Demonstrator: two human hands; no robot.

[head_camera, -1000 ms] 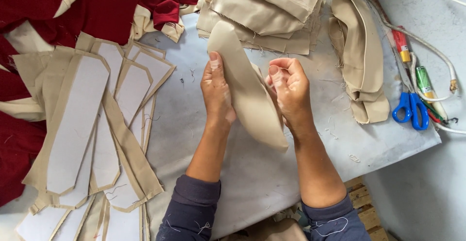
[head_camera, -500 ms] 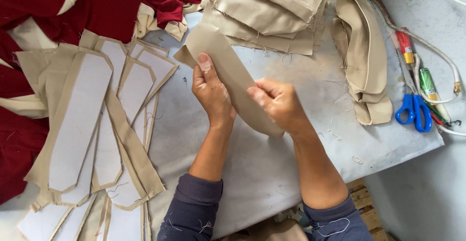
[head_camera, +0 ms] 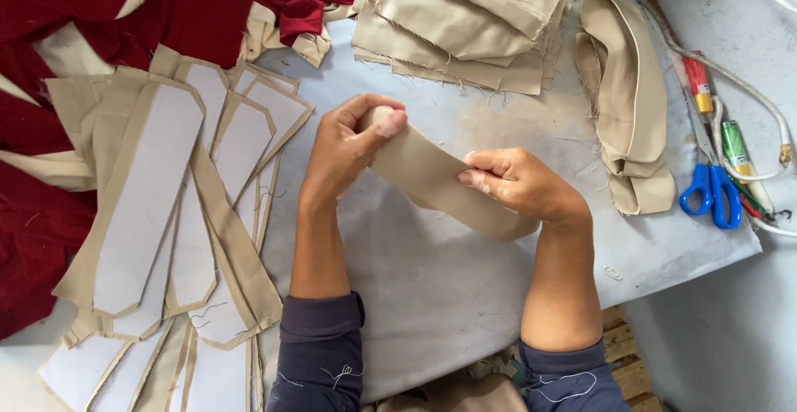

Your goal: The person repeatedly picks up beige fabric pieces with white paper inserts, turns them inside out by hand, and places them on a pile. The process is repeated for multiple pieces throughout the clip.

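Beige strip [head_camera: 432, 181] of cloth is stretched between both hands, held just above the bench [head_camera: 465, 296] around the middle. Its long axis runs diagonally, from far-left down to near-right. Left hand [head_camera: 353, 142] is closed on the far-left end, thumb and fingers pinching the tip so it curls over a bit. Right hand [head_camera: 519, 184] is gripping the near-right part, fingers folded over the top edge, and the rounded end of the strip pokes out under the wrist. So each hand has its own end, neither one is really nearer than the other.

Left of the hands there's a fan of beige pieces with white stiffener [head_camera: 158, 196] on them, with red cloth [head_camera: 91, 14] past that. Far side has a stack of folded beige pieces [head_camera: 465, 22], more curved strips [head_camera: 631, 105] on the right, and blue scissors [head_camera: 710, 196] near the right edge.
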